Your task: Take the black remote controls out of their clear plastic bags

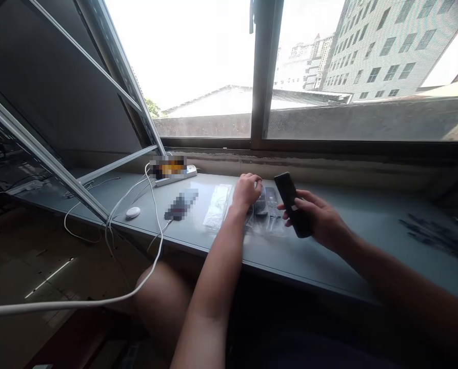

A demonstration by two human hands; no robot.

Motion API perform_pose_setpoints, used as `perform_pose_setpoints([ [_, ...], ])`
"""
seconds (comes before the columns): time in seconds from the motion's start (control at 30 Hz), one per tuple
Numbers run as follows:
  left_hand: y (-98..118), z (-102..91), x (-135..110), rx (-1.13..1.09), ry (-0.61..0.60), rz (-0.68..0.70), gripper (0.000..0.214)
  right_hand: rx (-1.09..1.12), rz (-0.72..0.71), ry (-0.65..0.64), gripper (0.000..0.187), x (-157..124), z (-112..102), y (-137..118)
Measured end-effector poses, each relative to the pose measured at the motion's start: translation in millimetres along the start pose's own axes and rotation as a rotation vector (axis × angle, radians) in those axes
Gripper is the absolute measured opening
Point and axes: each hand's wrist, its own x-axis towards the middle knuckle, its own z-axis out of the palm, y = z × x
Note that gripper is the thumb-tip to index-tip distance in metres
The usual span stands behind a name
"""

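My right hand (316, 218) is closed round a long black remote-like device (291, 202), holding it tilted just above the grey sill (340, 256). My left hand (247, 190) rests on the sill with fingers curled onto a dark device inside a clear plastic bag (265, 215). What exactly the left fingers grip is partly hidden. A second clear plastic bag (217, 206) lies flat just left of my left hand.
Left along the sill lie a dark phone-like item (180, 205) on a cable, a small white round puck (133, 212) and a white power strip (175, 174) with white cables (109, 225) trailing off the edge. Dark marks (436, 233) sit at the right. A window frame (261, 77) rises behind.
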Motion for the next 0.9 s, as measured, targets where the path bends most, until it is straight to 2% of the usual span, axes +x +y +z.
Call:
perform_pose_setpoints([
  [0.1,-1,1.3,1,0.000,0.000,0.000,0.025,0.187,0.259,-0.004,0.027,4,0,-4],
  [0.17,-2,2.1,1,0.002,-0.004,-0.001,0.025,0.280,0.362,-0.001,0.031,5,2,-7],
  [0.33,-3,2.5,0,0.014,-0.013,-0.009,0.025,0.407,0.429,-0.007,0.039,6,4,-11],
  [0.43,-2,1.5,0,0.017,-0.026,-0.013,0.025,0.440,0.415,-0.006,0.036,8,1,-10],
  [0.6,-1,1.3,0,0.024,-0.050,-0.021,0.026,0.391,0.364,0.051,0.018,12,-6,-8],
  [0.77,0,0.7,0,0.033,-0.055,-0.022,0.025,0.316,0.270,0.082,0.024,15,-11,-2],
  [0.9,1,-0.9,0,0.035,-0.061,-0.024,0.025,0.034,0.109,0.189,0.034,16,-16,3],
])
